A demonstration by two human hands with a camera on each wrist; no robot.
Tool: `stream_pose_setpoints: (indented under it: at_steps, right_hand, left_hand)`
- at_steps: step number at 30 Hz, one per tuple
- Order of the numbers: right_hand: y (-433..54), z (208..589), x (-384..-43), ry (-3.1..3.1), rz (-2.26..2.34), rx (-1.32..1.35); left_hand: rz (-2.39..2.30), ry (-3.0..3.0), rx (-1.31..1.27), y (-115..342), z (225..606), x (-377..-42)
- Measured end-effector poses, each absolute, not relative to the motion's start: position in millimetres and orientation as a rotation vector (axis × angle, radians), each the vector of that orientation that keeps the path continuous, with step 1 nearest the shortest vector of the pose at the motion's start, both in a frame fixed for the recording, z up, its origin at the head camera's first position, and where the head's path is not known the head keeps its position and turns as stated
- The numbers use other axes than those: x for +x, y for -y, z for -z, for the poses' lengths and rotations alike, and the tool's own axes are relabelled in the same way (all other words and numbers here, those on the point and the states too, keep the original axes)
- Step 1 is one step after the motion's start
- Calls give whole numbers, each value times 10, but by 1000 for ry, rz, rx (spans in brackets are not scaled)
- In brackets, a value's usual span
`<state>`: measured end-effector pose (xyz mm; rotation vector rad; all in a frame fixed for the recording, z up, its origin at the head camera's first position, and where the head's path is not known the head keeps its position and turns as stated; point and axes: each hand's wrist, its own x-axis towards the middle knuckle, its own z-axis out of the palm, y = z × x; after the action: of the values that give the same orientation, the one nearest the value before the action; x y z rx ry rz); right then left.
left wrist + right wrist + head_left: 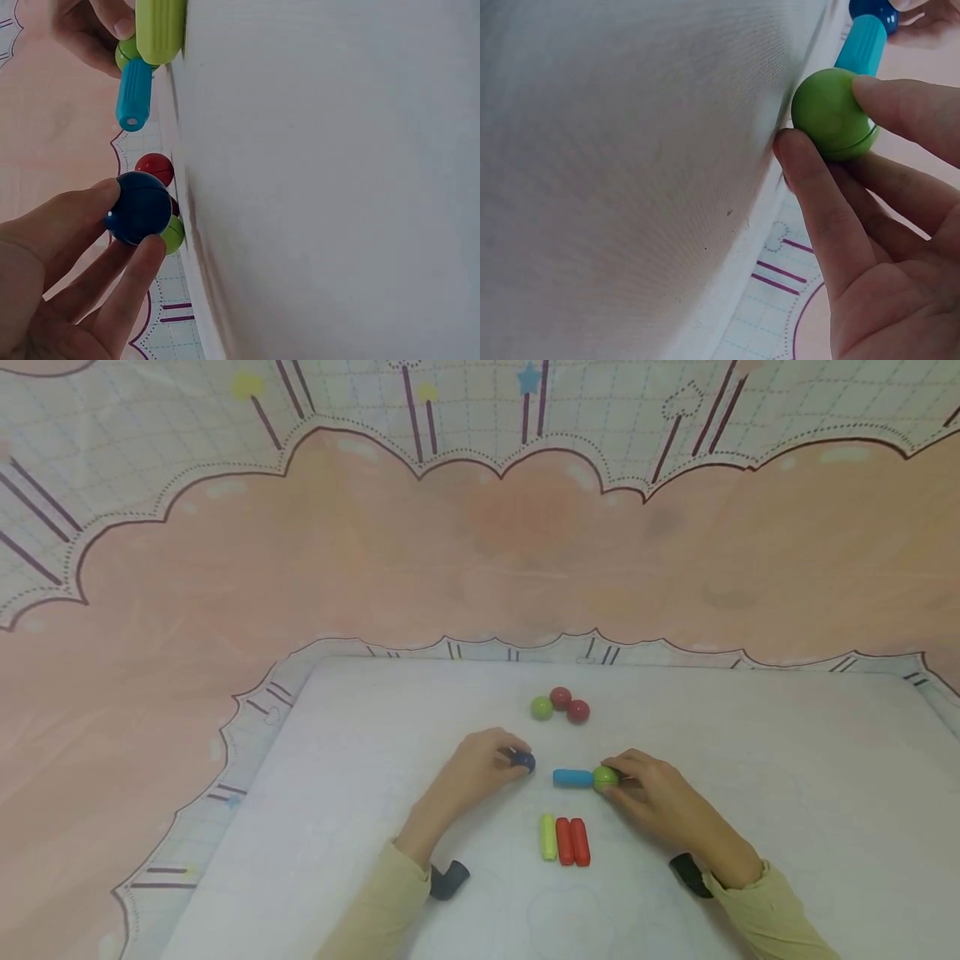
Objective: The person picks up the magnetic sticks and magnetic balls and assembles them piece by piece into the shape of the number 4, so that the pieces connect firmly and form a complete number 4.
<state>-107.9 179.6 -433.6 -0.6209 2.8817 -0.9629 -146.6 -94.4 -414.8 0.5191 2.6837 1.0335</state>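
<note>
My left hand (483, 762) pinches a dark blue ball (140, 208) between thumb and fingertips. Across from it, my right hand (654, 789) grips a green ball (832, 114) with thumb and fingers. A light blue ribbed rod (572, 778) sticks out from that green ball toward the left hand. In the left wrist view its free end shows a small hole. The head view has a gap between the blue ball and the rod's end; the ball overlaps the rod in the right wrist view.
Beyond the hands, two red balls (578, 711) and another green ball (542, 707) sit grouped on the white table (375, 710). Nearer lie a yellow-green rod (549, 837) and two red rods (572, 842) side by side. A cartoon-patterned cloth (450, 560) hangs behind the table.
</note>
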Motion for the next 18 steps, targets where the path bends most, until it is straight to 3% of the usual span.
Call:
stream_pose_setpoints:
  at_steps: [18]
  right_hand:
    - [-1795, 4342, -1102, -2875, 1000, -674]
  left_hand:
    - [-1026, -2653, 548, 962, 4191, -1396]
